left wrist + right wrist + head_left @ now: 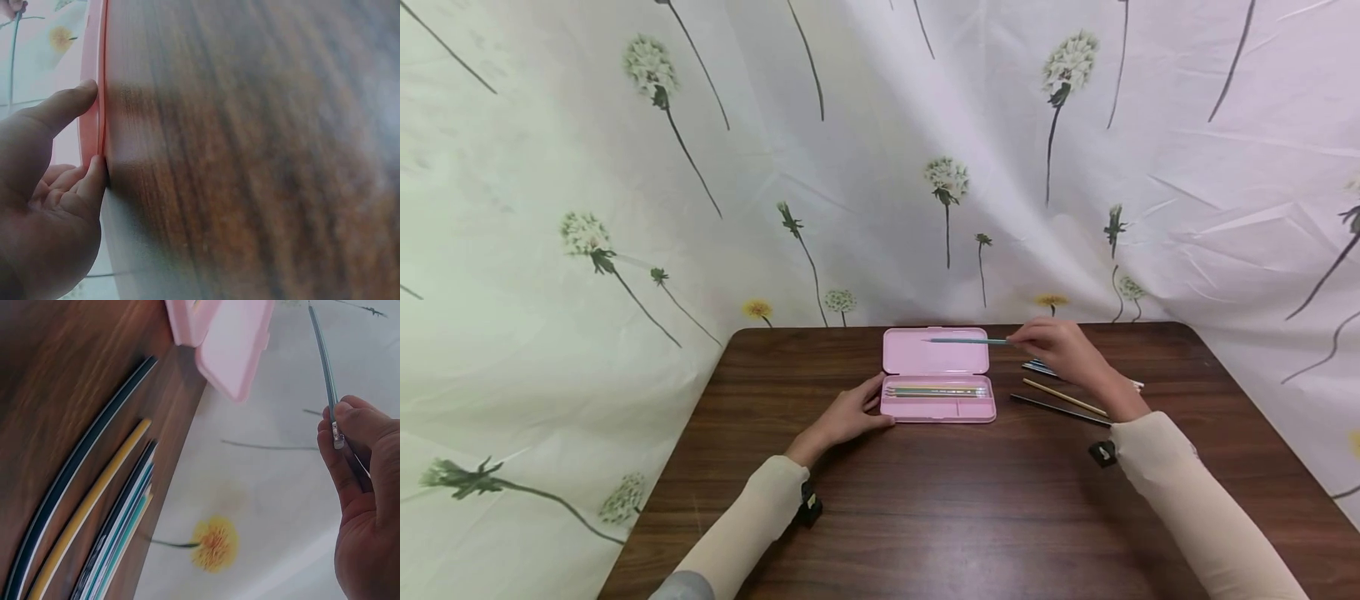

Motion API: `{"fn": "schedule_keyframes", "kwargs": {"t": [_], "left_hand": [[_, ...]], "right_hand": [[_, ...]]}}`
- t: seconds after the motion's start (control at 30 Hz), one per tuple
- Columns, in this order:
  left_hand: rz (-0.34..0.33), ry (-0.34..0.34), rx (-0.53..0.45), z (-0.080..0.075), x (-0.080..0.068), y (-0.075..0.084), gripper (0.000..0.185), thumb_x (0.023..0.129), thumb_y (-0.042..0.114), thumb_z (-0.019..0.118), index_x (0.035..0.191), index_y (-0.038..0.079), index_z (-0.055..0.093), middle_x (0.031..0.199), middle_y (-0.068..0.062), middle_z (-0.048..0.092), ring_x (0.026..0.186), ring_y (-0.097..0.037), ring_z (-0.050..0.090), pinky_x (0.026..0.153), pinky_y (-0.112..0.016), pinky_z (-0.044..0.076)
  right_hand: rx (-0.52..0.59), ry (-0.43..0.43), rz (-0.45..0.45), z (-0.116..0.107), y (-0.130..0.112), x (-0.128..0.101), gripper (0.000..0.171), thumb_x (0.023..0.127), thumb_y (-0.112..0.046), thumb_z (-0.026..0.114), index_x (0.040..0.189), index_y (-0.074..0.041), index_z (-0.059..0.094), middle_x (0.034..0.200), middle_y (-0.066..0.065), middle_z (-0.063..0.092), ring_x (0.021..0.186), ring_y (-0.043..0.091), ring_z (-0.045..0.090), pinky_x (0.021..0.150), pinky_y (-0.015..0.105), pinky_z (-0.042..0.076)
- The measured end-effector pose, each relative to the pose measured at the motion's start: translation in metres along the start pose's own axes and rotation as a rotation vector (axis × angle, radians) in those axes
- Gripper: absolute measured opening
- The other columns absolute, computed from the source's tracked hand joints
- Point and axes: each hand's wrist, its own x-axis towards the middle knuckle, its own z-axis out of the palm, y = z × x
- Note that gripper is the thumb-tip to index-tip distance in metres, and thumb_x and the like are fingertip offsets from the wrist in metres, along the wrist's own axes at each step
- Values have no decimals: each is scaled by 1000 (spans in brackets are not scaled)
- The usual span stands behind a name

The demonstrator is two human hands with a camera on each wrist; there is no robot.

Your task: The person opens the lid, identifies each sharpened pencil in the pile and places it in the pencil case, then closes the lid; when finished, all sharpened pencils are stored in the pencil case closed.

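Your right hand [1060, 348] is up over the far right corner of the open pink pencil case [937, 376], fingers and thumb pinched on the end of a teal pencil [967, 340]; the pencil sticks out sideways toward your left, hanging in the air above the raised lid, not touching it as far as I can see; in the right wrist view you can see the fingers [342, 464] closed round the pencil's metal band, with the shaft running up and away from the hand.

Your left hand [851, 412] is flat-ish on the wooden table [925, 508] right at the case's near left corner; the left wrist view shows the thumb [62, 109] and a fingertip pressed against the case's pink edge, fingers mostly straight and relaxed, not wrapped round anything.

Inside the case's bottom tray there's already a small row of pencils [936, 391] lying lengthwise in the long compartment; the lid is folded back, away from you.

To the right of the case, under and beside your right wrist, there's a loose bunch of pencils on the table: a yellow one [1064, 397], a dark one [1058, 410] nearest you, plus a few teal and white ones [122, 537] farther back, roughly side by side.

Behind the table hangs a white cloth with a flower print [880, 150].
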Motion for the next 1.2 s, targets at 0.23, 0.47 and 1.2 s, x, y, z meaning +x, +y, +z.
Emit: {"fn": "schedule_keyframes", "kwargs": {"t": [0.23,0.47,1.2], "left_hand": [[0,-8,2,1,1,-2,91,96,18,82,168,2,29,174,-19,29,151,-36,49,120,-45,48],[-2,-4,10,1,2,-3,90,96,17,82,168,3,30,174,-18,30,150,-34,50,119,-44,49],[-18,-2,10,1,2,-2,89,97,17,81,168,6,29,175,-15,29,152,-32,49,121,-44,47]], "right_hand": [[68,-24,14,12,-8,13,25,88,12,79,103,-7,85,101,7,81,92,25,75,72,39,63],[135,-39,57,26,-17,20,22,87,10,81,101,-6,85,100,8,81,93,24,75,77,40,65],[211,-129,104,75,-3,8,20,91,6,79,100,-9,86,102,5,82,92,19,76,76,32,65]]}}
